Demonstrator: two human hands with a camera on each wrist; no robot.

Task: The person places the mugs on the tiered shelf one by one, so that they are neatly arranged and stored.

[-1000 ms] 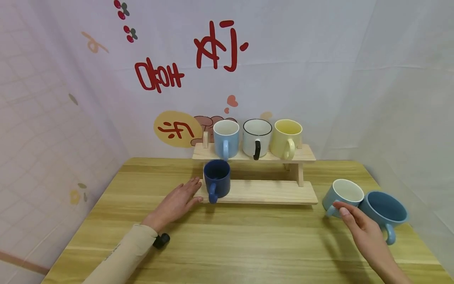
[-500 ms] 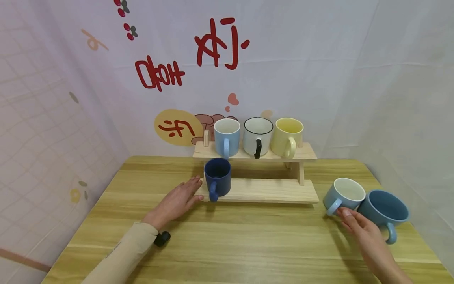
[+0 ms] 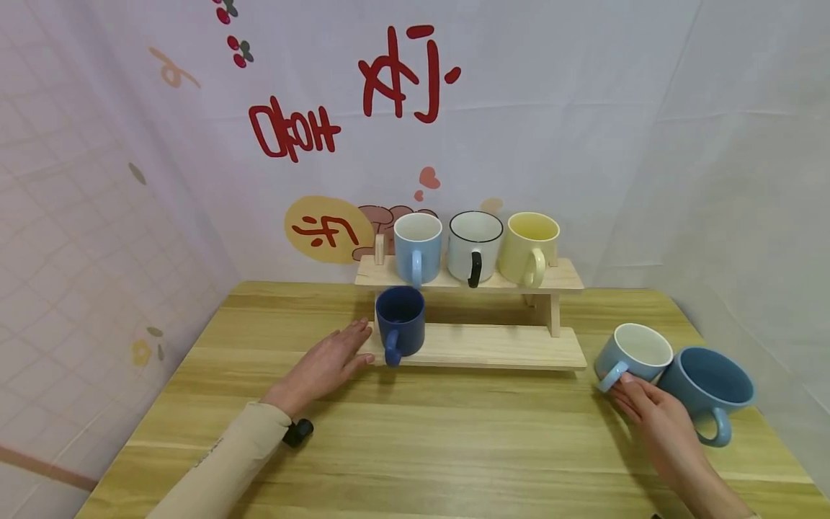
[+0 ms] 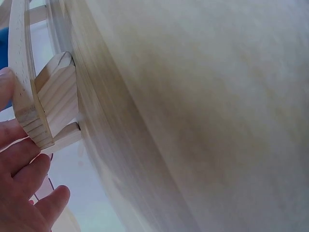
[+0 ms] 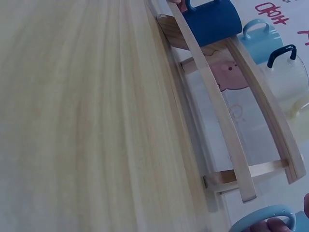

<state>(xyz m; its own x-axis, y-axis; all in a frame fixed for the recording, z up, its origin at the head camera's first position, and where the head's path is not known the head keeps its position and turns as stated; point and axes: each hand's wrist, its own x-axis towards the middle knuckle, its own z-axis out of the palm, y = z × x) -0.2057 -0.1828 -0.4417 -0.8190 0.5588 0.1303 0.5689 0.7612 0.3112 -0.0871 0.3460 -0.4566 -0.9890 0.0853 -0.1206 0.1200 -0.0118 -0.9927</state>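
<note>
My left hand (image 3: 318,369) touches the left end of the lower shelf of a wooden two-tier rack (image 3: 499,346), its fingers spread. The left wrist view has its fingertips (image 4: 34,169) right at the shelf's end. A navy mug (image 3: 407,331) stands on that shelf beside the hand. On the right, my right hand (image 3: 658,418) grips the handle of a light blue mug (image 3: 638,347) with a white inside, which stands upright. In the right wrist view the fingers pass through the handle loop (image 5: 263,214); most of the mug is out of that view.
A wider blue mug (image 3: 707,389) stands close against the light blue one at the right. Along the upper shelf are a light blue mug (image 3: 415,252), a white mug with a black handle (image 3: 473,252) and a yellow mug (image 3: 519,252). A white printed curtain (image 3: 551,108) closes off the back.
My right hand has lowered from above the light blue mug's handle and now grips it; the handle has turned up slightly. My left hand keeps its place at the shelf end.
</note>
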